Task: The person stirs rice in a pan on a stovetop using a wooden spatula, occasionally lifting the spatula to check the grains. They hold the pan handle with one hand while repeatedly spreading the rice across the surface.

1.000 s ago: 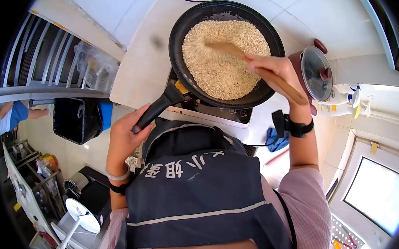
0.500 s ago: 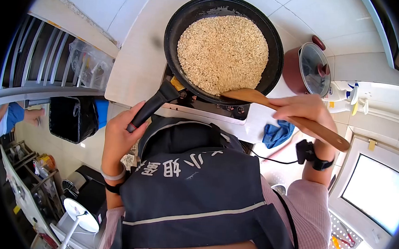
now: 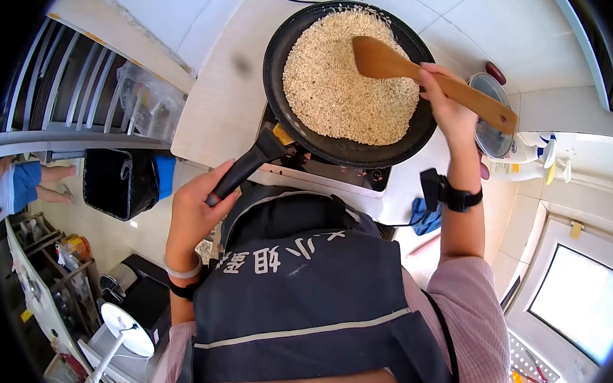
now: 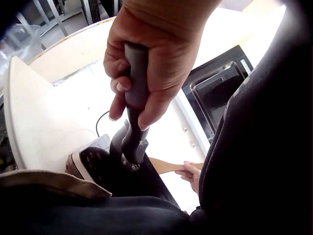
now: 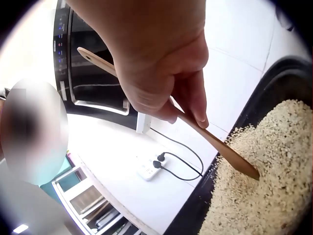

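Observation:
A black frying pan (image 3: 365, 153) stands on the cooker, holding a wide heap of pale, sesame-like grains (image 3: 333, 105). My left hand (image 3: 197, 202) grips its black handle (image 3: 245, 168); the left wrist view shows the fingers wrapped around that handle (image 4: 137, 78). My right hand (image 3: 453, 116) holds a wooden spatula (image 3: 381, 60) partway along its shaft, above the pan's right side. In the right wrist view, thumb and fingers pinch the spatula (image 5: 237, 161), its blade edge dipping into the grains (image 5: 274, 181). Grains are piled up against the pan's far rim.
Under the pan sits a flat cooker (image 3: 322, 170). A lidded pot (image 3: 492, 141) stands to the right, near spray bottles (image 3: 533, 153). A blue cloth (image 3: 426, 216) lies at the right front. A black-lined bin (image 3: 118, 187) is at left. The right wrist view shows a power strip (image 5: 148, 166).
The spatula swept from mid-pan to the near right rim, then back up to the far part of the pan. The grains shifted toward the far rim. My left hand stayed on the handle.

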`<state>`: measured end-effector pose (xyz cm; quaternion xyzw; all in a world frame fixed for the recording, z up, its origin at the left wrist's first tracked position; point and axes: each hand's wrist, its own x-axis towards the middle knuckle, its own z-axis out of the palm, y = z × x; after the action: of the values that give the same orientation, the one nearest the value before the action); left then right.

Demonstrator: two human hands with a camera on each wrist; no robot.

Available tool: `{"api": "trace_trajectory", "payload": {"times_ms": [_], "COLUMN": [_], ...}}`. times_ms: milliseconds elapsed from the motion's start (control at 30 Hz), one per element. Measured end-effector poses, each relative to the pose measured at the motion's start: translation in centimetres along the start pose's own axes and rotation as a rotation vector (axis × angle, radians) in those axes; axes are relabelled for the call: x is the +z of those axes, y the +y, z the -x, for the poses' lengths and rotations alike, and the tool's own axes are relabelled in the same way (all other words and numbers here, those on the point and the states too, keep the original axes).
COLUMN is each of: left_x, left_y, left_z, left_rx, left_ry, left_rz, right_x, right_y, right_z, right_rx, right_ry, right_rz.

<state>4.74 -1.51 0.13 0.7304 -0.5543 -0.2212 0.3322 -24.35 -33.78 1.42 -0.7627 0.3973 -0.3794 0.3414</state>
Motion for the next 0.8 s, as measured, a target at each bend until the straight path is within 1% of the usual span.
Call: {"api": "trace_trajectory", "payload": {"times_ms": [33,67,100,133,200,267,333,400,467,533,600,633,667,733,767,800], "left_x": [0.0,-0.1,-0.1,-0.2,-0.2,-0.2,0.0,-0.1,-0.2,-0.2,-0.2,-0.2,-0.2,0.0,0.1,0.1], "left_y": [0.1,0.2,0.4,0.5,0.5,0.4,0.1,0.0,-0.1,-0.1,0.0,0.2,0.3,0.0,0.0,0.0], "left_z": [-0.1,-0.2,-0.2,-0.2,-0.1,-0.2,-0.2,-0.2,-0.2,-0.1,-0.2,-0.2,-0.2,-0.2,-0.2,-0.2], "left_rx": [-0.001,0.0,-0.019,-0.037,-0.04,-0.038,0.015,0.027,0.008,0.006,0.013,0.021,0.031,0.048,0.051,0.047], "left_ry": [-0.011,-0.011,-0.019,-0.027,-0.032,-0.034,-0.009,-0.021,-0.036,-0.047,-0.056,-0.046,-0.035,-0.033,-0.019,-0.006], "left_rz": [-0.017,-0.011,-0.021,-0.032,-0.028,-0.028,-0.003,-0.019,0.015,-0.004,-0.025,-0.02,-0.015,-0.022,-0.022,-0.02], "right_x": [-1.0,-2.3,-3.8,-5.0,-6.9,-7.4,-6.7,-4.2,-1.6,0.5,2.4,3.2,3.7,4.2,4.1,3.9], "right_y": [-2.1,-3.3,-3.9,-4.1,-4.0,-2.5,-0.6,1.6,3.0,2.8,3.0,3.0,2.8,2.0,1.2,0.1], "right_z": [0.9,1.7,2.5,3.5,4.9,5.1,5.4,4.0,1.7,-0.6,-1.8,-1.9,-1.8,-0.6,0.3,1.5], "right_rx": [0.054,0.107,0.16,0.158,0.194,0.217,0.247,0.313,0.405,0.473,0.443,0.429,0.42,0.23,0.226,0.011], "right_ry": [0.048,0.075,0.102,0.103,0.218,0.251,0.287,0.344,0.382,0.336,0.222,0.156,0.165,-0.053,-0.043,-0.103], "right_rz": [-0.062,-0.036,-0.011,-0.005,0.07,0.075,0.078,-0.205,-0.424,-0.516,-0.605,-0.594,-0.6,-0.36,-0.36,-0.26]}}
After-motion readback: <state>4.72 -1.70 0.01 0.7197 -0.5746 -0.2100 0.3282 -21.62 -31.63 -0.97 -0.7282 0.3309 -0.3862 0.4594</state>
